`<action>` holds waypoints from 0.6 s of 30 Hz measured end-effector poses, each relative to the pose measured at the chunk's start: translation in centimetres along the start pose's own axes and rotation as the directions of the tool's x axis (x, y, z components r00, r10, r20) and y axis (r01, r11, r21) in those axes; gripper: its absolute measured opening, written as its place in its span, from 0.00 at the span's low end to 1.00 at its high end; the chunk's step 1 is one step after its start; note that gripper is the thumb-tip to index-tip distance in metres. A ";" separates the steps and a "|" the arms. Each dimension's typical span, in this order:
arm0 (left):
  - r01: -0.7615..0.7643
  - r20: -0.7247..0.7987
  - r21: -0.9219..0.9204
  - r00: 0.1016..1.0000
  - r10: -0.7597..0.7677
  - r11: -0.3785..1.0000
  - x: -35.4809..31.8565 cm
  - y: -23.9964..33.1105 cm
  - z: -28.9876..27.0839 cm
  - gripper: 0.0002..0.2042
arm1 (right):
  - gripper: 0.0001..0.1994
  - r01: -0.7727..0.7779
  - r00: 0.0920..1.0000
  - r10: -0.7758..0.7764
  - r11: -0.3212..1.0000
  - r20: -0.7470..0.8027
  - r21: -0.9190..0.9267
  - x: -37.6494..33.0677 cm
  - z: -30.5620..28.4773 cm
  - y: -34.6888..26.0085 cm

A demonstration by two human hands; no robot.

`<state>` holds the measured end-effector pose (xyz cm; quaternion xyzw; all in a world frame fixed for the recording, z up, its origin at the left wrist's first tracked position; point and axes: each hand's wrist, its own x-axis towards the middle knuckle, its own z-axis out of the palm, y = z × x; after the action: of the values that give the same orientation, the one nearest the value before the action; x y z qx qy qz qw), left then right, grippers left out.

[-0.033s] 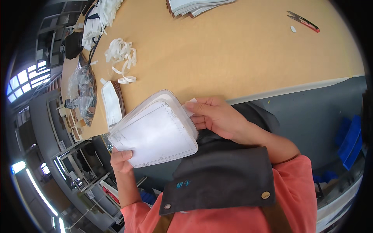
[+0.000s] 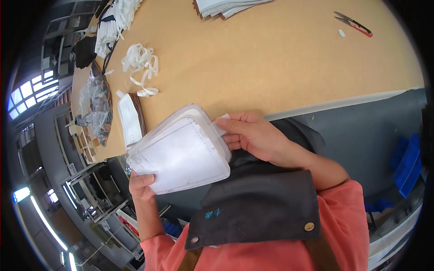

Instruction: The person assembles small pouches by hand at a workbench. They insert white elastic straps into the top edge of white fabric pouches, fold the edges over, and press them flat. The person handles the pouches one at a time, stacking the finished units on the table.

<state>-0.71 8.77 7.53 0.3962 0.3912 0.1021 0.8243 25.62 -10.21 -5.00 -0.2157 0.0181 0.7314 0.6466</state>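
Note:
A flat white panel (image 2: pixel 181 156) with a clear, rounded border and thin dark lines is held tilted in front of my apron, past the table's near edge. My left hand (image 2: pixel 141 186) grips its lower left corner, thumb on top and the other fingers hidden beneath. At the panel's upper right edge, my right hand (image 2: pixel 248 135) pinches a small white tab (image 2: pixel 223 121) between thumb and fingers. Whether that tab is joined to the panel I cannot tell. Just beyond the panel's left side lies a stack of narrow white pieces (image 2: pixel 129 119) with brown edges.
A loose white ribbon (image 2: pixel 141 63) and a clear plastic bag (image 2: pixel 96 108) lie on the table's left side. More white strips (image 2: pixel 118 20) are heaped farther back. A stack of white sheets (image 2: pixel 230 7) sits at the far edge; thread snips (image 2: pixel 355 25) lie far right beside a small white piece (image 2: pixel 342 33).

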 end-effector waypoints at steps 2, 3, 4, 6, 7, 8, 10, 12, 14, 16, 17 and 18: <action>0.010 -0.020 0.003 1.000 -0.010 1.000 0.4 -0.3 0.2 0.39 | 0.16 -0.001 0.999 -0.001 0.999 -0.042 -0.033 -0.3 0.1 -0.1; 0.016 -0.034 0.006 0.999 -0.016 1.000 0.5 -0.5 0.1 0.38 | 0.15 -0.001 0.998 -0.002 0.999 -0.062 -0.050 -0.4 0.2 -0.1; 0.018 -0.048 0.010 0.999 -0.018 1.000 0.6 -0.7 -0.1 0.38 | 0.15 0.005 0.998 -0.007 0.999 -0.060 -0.047 -0.6 0.4 -0.3; 0.029 -0.066 0.015 0.997 -0.027 0.999 0.8 -0.8 -0.2 0.37 | 0.15 0.016 0.998 -0.019 0.999 -0.055 -0.042 -0.8 0.6 -0.5; 0.037 -0.068 0.017 0.997 -0.035 0.999 1.0 -0.9 -0.1 0.37 | 0.15 0.015 0.998 -0.017 0.999 -0.058 -0.032 -0.8 0.6 -0.4; 0.045 -0.069 0.018 0.997 -0.043 0.999 1.1 -0.9 -0.1 0.37 | 0.15 0.014 0.998 -0.016 1.000 -0.060 -0.023 -0.7 0.5 -0.4; 0.038 -0.051 0.012 0.998 -0.038 0.999 1.3 -0.9 -0.2 0.37 | 0.15 0.021 0.998 -0.021 1.000 -0.053 0.013 -0.6 0.4 -0.2; 0.047 -0.036 -0.005 0.998 -0.047 0.999 1.5 -1.0 -0.4 0.37 | 0.15 0.038 0.999 -0.035 0.997 -0.034 0.066 -0.5 0.4 -0.1; 0.073 -0.031 -0.029 0.997 -0.073 0.997 1.5 -0.9 -0.4 0.38 | 0.15 0.004 1.000 -0.002 0.996 -0.022 0.090 -0.4 0.4 0.1; 0.055 -0.033 -0.010 0.998 -0.056 0.998 1.6 -1.0 -0.4 0.38 | 0.15 -0.016 1.000 0.017 0.996 -0.008 0.089 -0.2 0.4 0.5; 0.047 -0.034 -0.002 0.998 -0.047 0.999 1.7 -1.1 -0.5 0.38 | 0.15 -0.020 1.000 0.020 0.997 -0.001 0.077 -0.1 0.2 0.7; 0.046 -0.035 0.001 0.998 -0.046 0.999 1.8 -1.1 -0.5 0.38 | 0.15 -0.023 1.000 0.023 0.998 0.007 0.066 0.0 0.2 0.8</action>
<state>-0.02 9.12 5.51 0.3861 0.4147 0.0893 0.8191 24.76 -10.29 -5.08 -0.1919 0.0426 0.7385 0.6449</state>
